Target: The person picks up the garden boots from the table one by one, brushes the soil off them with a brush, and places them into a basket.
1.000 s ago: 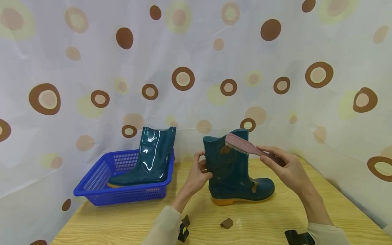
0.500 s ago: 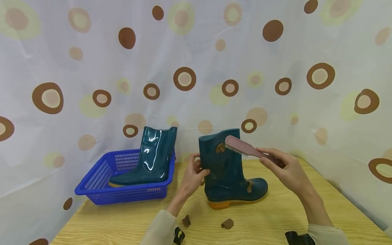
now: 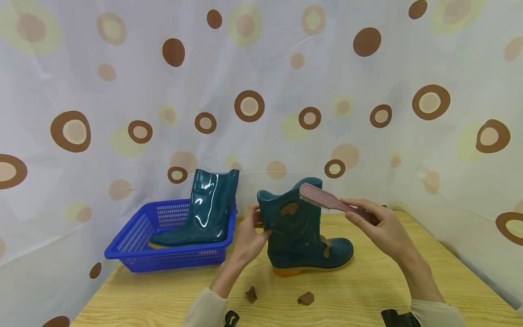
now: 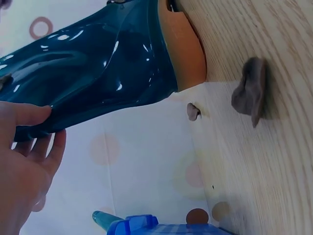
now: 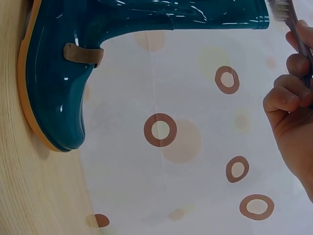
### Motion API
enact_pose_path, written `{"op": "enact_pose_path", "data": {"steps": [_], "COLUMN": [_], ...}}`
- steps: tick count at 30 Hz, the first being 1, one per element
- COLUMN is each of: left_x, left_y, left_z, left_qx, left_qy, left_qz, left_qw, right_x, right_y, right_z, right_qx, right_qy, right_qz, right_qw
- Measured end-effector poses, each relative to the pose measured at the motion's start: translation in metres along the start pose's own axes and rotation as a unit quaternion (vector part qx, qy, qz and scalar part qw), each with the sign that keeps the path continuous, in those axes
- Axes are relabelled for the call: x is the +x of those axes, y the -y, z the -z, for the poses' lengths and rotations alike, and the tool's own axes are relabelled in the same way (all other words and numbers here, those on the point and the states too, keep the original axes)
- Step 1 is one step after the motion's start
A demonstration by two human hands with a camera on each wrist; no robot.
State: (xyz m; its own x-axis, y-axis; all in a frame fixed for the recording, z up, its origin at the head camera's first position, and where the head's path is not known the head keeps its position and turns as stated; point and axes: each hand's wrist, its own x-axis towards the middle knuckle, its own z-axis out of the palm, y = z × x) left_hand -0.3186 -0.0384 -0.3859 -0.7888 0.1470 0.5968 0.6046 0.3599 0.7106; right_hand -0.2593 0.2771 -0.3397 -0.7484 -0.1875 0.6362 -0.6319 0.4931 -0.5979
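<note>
A dark green rubber boot (image 3: pixel 292 236) with an orange sole stands on the table, toe to the right. My left hand (image 3: pixel 250 238) grips the back of its shaft, thumb on the near side and fingers behind, as the left wrist view also shows. Brown clay-like lumps stick to the boot: one patch (image 3: pixel 289 209) high on the shaft, another strip (image 5: pixel 83 55) across the instep. My right hand (image 3: pixel 377 227) holds a pink brush (image 3: pixel 323 197) by its handle. The brush head overlaps the upper shaft in the head view, bristles facing down and left.
A blue plastic basket (image 3: pixel 175 250) at the left holds a second green boot (image 3: pixel 208 209). Two loose brown lumps lie on the table in front, one (image 3: pixel 251 294) left and one (image 3: pixel 306 298) right. A patterned curtain (image 3: pixel 261 68) hangs behind.
The gripped boot has shifted left, and its top has bent into a deeper dip under my left hand. The brush has stayed nearly in place. The camera view has drifted slightly.
</note>
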Motion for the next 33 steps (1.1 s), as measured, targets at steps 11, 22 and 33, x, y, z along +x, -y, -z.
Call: {"op": "enact_pose_path", "data": {"steps": [11, 22, 33], "left_x": [-0.011, -0.012, -0.013], "left_y": [0.005, 0.010, 0.016], "left_z": [0.013, 0.019, 0.022], "left_qx": [0.016, 0.004, 0.005], "left_qy": [-0.002, 0.000, 0.040], "left_qz": [-0.019, -0.042, -0.044], "left_qw": [0.9997, 0.9991, 0.9982], "right_x": [0.001, 0.006, 0.007], "right_y": [-0.002, 0.004, 0.005], "right_z": [-0.006, -0.017, -0.023], "right_qx": [-0.002, -0.003, 0.001], "right_qy": [0.005, 0.021, 0.033], "right_qz": [0.024, 0.045, 0.066], "right_qw": [0.9997, 0.9988, 0.9973]}}
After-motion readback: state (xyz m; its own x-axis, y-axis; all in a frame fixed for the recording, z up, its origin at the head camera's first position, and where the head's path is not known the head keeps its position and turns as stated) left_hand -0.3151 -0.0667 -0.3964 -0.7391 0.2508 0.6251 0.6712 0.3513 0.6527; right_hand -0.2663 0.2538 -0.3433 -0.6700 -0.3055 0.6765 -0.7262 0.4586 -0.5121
